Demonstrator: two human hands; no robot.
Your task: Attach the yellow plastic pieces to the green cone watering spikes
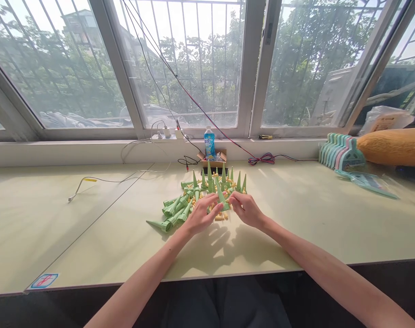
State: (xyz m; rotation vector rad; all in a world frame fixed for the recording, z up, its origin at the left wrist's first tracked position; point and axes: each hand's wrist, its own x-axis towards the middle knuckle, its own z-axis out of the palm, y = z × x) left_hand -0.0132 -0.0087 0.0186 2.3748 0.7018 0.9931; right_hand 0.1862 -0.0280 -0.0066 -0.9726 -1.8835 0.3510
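Note:
Between the thumb and fingers of my left hand [203,214] is a green plastic watering spike [220,193], tilted with its point up. My right hand [247,210] is closed close to the spike's wide end, fingertips pinched; whatever they hold is too small to make out. Loose green spikes [175,208] lie in a heap left of my hands. Behind my hands, several more spikes [209,173] stand point up. Small yellow plastic pieces [221,218] lie among them and under my hands, partly hidden.
At the back, a blue-labelled bottle [209,145] rises by a small cardboard box [222,156]. Cables [262,158] run along the sill and table. Pastel plastic items [342,152] and an orange plush roll [393,148] sit far right. The table's front edge [180,279] is near me.

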